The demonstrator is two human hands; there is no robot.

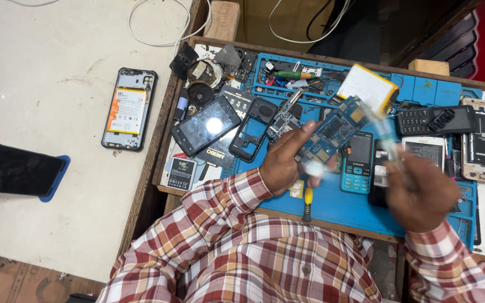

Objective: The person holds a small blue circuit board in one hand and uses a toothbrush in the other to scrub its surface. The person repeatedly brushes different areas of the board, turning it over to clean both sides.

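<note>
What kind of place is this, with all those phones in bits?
Most likely a phone repair bench. A blue work mat is crowded with phone parts, an opened phone shows its battery, and the left hand holds a bare circuit board.

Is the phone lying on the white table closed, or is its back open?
Open: the phone lies face down without back cover, its battery exposed.

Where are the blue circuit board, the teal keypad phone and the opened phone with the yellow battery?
blue circuit board (332,133), head view, middle of the board
teal keypad phone (357,163), head view, its front
opened phone with the yellow battery (126,110), head view, on the battery
</note>
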